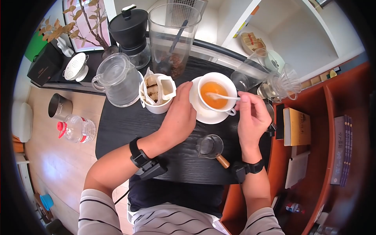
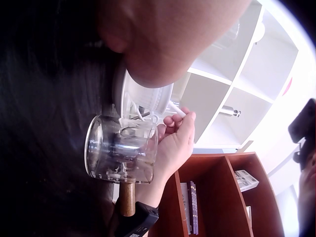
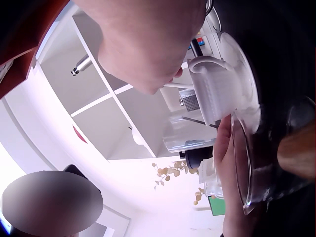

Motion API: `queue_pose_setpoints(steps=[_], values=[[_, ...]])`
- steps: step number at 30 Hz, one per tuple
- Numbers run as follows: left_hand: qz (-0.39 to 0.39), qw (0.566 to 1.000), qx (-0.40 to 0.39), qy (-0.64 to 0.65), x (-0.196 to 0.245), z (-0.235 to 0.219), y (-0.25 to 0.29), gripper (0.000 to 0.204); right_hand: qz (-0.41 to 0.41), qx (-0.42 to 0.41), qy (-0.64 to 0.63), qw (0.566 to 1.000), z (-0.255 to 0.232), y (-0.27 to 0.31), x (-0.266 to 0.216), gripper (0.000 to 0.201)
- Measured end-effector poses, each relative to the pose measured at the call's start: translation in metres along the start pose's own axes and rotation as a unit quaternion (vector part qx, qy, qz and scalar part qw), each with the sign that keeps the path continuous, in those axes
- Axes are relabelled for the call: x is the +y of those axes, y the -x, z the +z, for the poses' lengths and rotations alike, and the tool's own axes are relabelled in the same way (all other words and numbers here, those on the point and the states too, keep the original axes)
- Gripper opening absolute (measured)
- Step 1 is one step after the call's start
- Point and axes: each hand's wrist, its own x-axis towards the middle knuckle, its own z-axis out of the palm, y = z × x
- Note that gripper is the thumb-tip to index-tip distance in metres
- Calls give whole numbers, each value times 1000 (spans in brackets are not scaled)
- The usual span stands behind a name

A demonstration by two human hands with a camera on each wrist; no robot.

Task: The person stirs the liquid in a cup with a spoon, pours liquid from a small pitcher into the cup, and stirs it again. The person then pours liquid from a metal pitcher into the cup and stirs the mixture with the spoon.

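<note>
A white teacup (image 1: pixel 217 93) of amber liquid stands on a white saucer (image 1: pixel 207 116). My right hand (image 1: pixel 252 117) pinches the handle of a white spoon (image 1: pixel 223 96), whose bowl dips into the liquid. On the other side, my left hand (image 1: pixel 178 115) rests along the saucer's left edge with its fingers stretched forward. In the right wrist view the teacup (image 3: pixel 215 91) is seen from the side, its handle turned toward the right hand (image 3: pixel 143 49). A small glass pitcher (image 1: pixel 209 145) with a wooden handle sits in front of the saucer.
Left of the saucer stands a white mug (image 1: pixel 158 108) with a drip coffee bag (image 1: pixel 153 88). Behind are a glass jug (image 1: pixel 117 84), a black grinder (image 1: pixel 129 33) and a tall clear container (image 1: pixel 172 43) with beans. Glassware (image 1: pixel 276 87) stands at the right; bookshelves (image 1: pixel 327 117) border the black table (image 1: pixel 176 164).
</note>
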Motion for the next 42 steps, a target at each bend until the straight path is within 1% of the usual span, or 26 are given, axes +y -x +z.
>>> queue_pose_setpoints(steps=[2, 4, 8, 10, 11, 13, 14, 16, 17, 19, 20, 23, 25, 26, 28, 30, 32, 33, 35, 39, 41, 42], values=[[-2, 1000, -2, -5, 0, 0, 0, 60, 0, -14, -10, 1000, 1, 0, -4, 7], [-2, 1000, -3, -7, 0, 0, 0, 59, -58, -7, 85, 995, 0, -2, -10, 6], [-7, 1000, -1, -2, 0, -1, 0, 58, -63, 8, 124, 990, -6, -3, -7, 8], [-10, 1000, -1, -1, 1, -1, 0, 57, -4, 15, 20, 1000, -5, 0, 0, 9], [-13, 1000, -1, -1, 2, -1, 0, 57, -4, 15, 20, 1000, -3, 1, 0, 9], [-10, 1000, -1, -4, 1, -1, 0, 57, 11, -18, -45, 999, 0, 2, 0, 9], [-8, 1000, -1, -8, 1, -1, 0, 57, 11, -18, -45, 999, 1, 2, -2, 9], [-9, 1000, -1, -7, 2, -1, 0, 57, -29, -20, -6, 999, 3, -1, -8, 9], [-11, 1000, 0, -8, 2, -1, 0, 56, -29, -20, -6, 999, 1, -1, -8, 9], [-10, 1000, -2, -7, 1, -1, 0, 56, -61, 3, 94, 994, -4, -3, -8, 9], [-10, 1000, -4, -6, 1, -1, 0, 56, -62, 3, 93, 994, -6, -3, -6, 9], [-14, 1000, -3, -2, 3, -1, 0, 56, -43, 24, 79, 996, -7, -1, 0, 10], [-12, 1000, -3, -3, 3, -2, 0, 56, 14, 4, -20, 1000, -5, 1, 1, 10], [-10, 1000, -3, -5, 3, -2, 0, 56, 13, 4, -20, 1000, -3, 2, -1, 10], [-13, 1000, -3, -4, 2, -1, -1, 56, 36, -29, -63, 997, 1, 3, -6, 10], [-17, 1000, -3, -3, 1, 0, -1, 56, 20, -37, -41, 998, 0, 1, -6, 9], [-15, 1000, -4, -7, 2, -1, -1, 57, -52, -11, 27, 998, 1, -2, -7, 9], [-15, 1000, -3, -7, 1, -1, 0, 57, -52, -11, 27, 998, -1, -2, -7, 9], [-14, 1000, -5, -11, 0, 0, 0, 58, -70, 5, 80, 994, -5, -2, -6, 9], [-5, 1000, -5, -15, 0, -1, 0, 60, -60, 12, 64, 996, -5, -1, -4, 8], [-3, 1000, -3, -12, 0, -1, 0, 62, -35, -19, 96, 995, -8, 0, -11, 8], [-3, 1000, -3, -12, 0, -1, 0, 62, -35, -19, 96, 995, -7, -1, -9, 8]])
